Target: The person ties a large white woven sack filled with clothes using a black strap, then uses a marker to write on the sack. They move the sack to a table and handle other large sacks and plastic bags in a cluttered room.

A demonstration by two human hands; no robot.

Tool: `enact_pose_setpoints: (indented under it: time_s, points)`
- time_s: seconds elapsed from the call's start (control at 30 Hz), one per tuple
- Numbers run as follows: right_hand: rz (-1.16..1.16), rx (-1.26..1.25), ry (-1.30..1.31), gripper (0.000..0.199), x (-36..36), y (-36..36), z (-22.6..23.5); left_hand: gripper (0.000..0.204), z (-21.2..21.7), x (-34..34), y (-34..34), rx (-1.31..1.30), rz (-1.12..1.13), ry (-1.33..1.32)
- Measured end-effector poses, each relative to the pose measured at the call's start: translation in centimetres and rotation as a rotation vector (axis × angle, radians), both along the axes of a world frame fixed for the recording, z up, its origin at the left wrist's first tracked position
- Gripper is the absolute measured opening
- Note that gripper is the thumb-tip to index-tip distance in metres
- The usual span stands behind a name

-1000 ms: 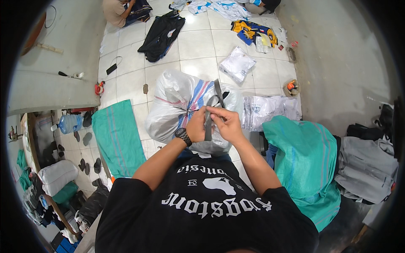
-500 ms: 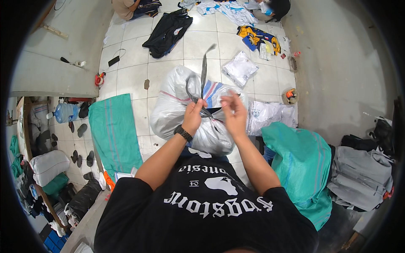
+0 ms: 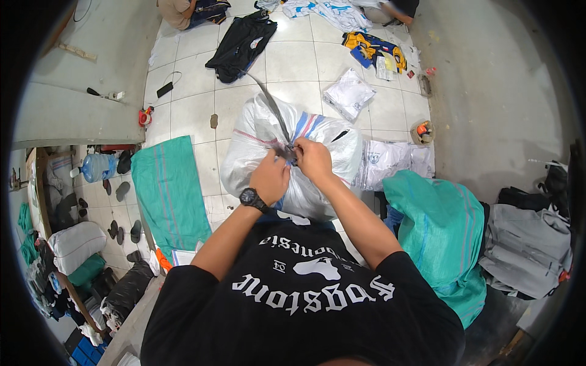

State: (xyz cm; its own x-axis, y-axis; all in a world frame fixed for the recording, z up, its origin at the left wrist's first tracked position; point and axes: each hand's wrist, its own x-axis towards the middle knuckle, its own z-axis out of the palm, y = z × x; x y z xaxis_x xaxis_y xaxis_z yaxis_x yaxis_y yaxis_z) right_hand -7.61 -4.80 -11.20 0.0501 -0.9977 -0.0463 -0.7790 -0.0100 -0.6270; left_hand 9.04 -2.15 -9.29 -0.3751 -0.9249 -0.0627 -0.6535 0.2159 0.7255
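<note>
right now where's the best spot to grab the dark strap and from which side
Probably best pinched midway along the loose tail of the dark strap, coming from the person's left. It is narrow and reaches toward the far left over the white sack, clear of the left hand and right hand, which crowd its near end.

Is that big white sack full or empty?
Full, it seems: the white sack bulges roundly beneath the left hand and right hand. I can't tell what's inside.
</note>
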Motion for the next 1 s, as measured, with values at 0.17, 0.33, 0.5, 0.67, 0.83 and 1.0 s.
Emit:
enact_pose_setpoints:
  time_s: [0.17,0.33,0.5,0.67,0.83,1.0]
  points:
    - [-0.055,-0.230,0.026,0.010,1.0,-0.2,-1.0,0.046,-1.3,0.1,0.4,-0.039,-0.071,-0.083]
    - [-0.510,-0.149,-0.369,0.010,1.2,-1.1,-1.8,0.041,-0.5,0.4,-0.6,0.090,-0.140,-0.152]
    - [-0.058,-0.168,0.074,0.010,1.4,0.2,-2.0,0.039,-2.4,0.1,0.3,-0.009,-0.024,-0.212]
    - [0.028,-0.156,0.145,0.009,1.5,0.8,-2.3,0.036,-2.0,0.0,0.0,0.016,-0.044,-0.160]
    - [0.116,-0.127,0.280,0.011,1.4,1.0,-0.5,0.035,-2.1,0.2,0.2,-0.021,-0.060,-0.158]
    - [0.132,-0.082,0.318,0.013,1.7,1.4,-0.1,0.036,-1.8,0.4,0.4,0.001,-0.054,-0.158]
